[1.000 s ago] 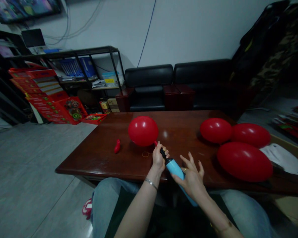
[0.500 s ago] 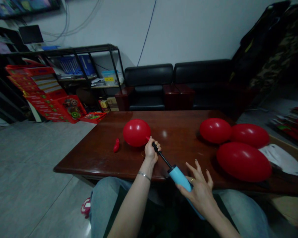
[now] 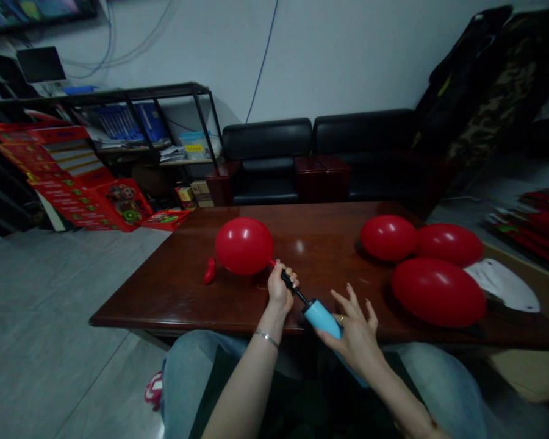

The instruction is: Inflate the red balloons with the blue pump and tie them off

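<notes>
A partly inflated red balloon (image 3: 244,246) is over the table, its neck leading into my left hand (image 3: 281,285). That hand is closed around the black nozzle end of a balloon pump (image 3: 322,318) and the balloon's neck. The pump has a light blue barrel, with a short length of dark rod showing between barrel and nozzle end. My right hand (image 3: 354,335) holds the barrel between thumb and palm, its other fingers spread out; the barrel's lower part is partly hidden behind it. Left of the balloon lies a small, limp red balloon (image 3: 209,271).
Inflated red balloons (image 3: 438,291) rest at the right of the brown table (image 3: 165,292), beside a white flat item (image 3: 503,285). Black sofas (image 3: 268,137) stand behind the table. Red boxes (image 3: 68,189) are stacked at the left, near a shelf (image 3: 169,91).
My right hand has pushed the barrel toward my left hand, so less rod shows. The balloon on the nozzle looks larger. The whole view has shifted slightly.
</notes>
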`<state>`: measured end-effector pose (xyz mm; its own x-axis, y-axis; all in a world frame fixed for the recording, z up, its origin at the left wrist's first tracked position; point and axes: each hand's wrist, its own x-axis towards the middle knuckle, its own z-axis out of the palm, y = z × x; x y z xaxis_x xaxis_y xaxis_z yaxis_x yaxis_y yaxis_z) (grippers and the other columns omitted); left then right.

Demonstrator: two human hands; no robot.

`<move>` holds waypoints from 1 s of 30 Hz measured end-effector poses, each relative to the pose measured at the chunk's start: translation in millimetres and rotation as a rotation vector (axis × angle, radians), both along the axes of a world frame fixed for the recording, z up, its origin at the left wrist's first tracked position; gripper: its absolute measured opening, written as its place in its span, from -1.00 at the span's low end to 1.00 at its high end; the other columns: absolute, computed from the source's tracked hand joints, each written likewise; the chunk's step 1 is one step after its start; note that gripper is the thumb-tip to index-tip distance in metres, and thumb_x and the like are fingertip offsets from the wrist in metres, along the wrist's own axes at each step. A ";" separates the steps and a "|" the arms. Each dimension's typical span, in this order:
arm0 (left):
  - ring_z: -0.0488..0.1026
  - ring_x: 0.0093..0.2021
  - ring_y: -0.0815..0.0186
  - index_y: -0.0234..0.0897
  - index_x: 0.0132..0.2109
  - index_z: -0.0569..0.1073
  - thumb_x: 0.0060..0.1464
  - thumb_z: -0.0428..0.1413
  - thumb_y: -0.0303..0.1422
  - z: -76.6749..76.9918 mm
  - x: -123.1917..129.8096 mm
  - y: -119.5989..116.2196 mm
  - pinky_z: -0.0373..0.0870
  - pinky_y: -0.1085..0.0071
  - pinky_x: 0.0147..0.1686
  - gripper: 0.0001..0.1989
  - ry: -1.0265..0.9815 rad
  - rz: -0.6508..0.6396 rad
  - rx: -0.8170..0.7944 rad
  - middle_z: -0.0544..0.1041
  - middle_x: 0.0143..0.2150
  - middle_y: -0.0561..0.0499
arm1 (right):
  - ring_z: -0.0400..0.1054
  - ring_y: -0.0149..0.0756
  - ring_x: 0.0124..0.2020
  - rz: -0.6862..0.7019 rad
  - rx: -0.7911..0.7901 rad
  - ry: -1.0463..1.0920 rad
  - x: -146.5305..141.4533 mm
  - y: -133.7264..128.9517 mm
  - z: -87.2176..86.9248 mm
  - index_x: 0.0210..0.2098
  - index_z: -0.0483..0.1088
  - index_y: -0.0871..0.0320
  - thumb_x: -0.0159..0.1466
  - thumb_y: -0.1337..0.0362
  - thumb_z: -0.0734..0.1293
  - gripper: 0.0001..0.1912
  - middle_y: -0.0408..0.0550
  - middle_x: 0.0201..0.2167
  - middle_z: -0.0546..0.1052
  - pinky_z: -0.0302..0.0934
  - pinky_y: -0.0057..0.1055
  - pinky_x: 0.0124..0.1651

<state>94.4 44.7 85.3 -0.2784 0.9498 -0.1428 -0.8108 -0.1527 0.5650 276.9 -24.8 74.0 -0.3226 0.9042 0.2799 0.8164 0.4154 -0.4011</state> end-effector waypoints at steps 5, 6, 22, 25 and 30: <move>0.16 -0.61 0.51 -0.22 -0.37 0.19 -0.04 0.29 -0.16 -5.8 9.4 -1.7 0.06 0.55 -0.63 -0.59 0.044 -0.029 0.009 0.23 -0.54 0.18 | -0.15 0.11 0.43 -0.028 -0.021 0.033 -23.1 13.4 6.4 -0.39 0.58 0.10 0.14 0.02 0.35 -0.70 0.01 0.30 0.30 -0.40 0.22 0.36; 0.16 -0.61 0.51 -0.22 -0.37 0.19 -0.04 0.29 -0.16 -5.9 8.1 -1.3 0.05 0.55 -0.63 -0.59 0.051 -0.025 0.006 0.23 -0.54 0.19 | -0.15 0.12 0.43 -0.033 -0.030 0.029 -25.1 13.1 6.2 -0.39 0.58 0.10 0.14 0.02 0.35 -0.70 0.02 0.30 0.30 -0.39 0.22 0.36; 0.40 -0.50 0.42 -0.25 -0.42 0.23 -0.03 0.30 -0.14 -14.4 5.9 -4.0 0.31 0.47 -0.40 -0.59 0.081 0.019 -0.003 0.30 -0.57 0.17 | -0.21 0.11 0.44 0.011 -0.100 -0.105 -50.5 27.5 22.5 -0.02 0.50 0.12 0.18 -0.05 0.30 -0.50 0.09 0.35 0.22 -0.56 0.32 0.33; 0.54 -0.33 0.31 -0.27 -0.41 0.28 -0.04 0.30 -0.14 -17.3 4.5 -5.5 0.36 0.43 -0.25 -0.61 0.069 0.025 -0.003 0.37 -0.53 0.14 | -0.18 0.10 0.44 0.011 -0.129 -0.084 -55.1 31.5 26.2 -0.02 0.49 0.06 0.17 -0.03 0.31 -0.53 0.05 0.33 0.24 -0.59 0.33 0.33; 0.59 -0.12 0.13 -0.27 -0.41 0.31 -0.04 0.31 -0.13 -21.5 10.6 -8.9 0.38 0.34 -0.10 -0.62 0.070 -0.025 0.029 0.44 -0.50 0.09 | -0.09 0.07 0.41 0.008 -0.152 -0.034 -66.5 32.7 25.4 -0.04 0.50 0.00 0.32 0.02 0.18 -0.62 -0.05 0.25 0.37 -0.58 0.35 0.32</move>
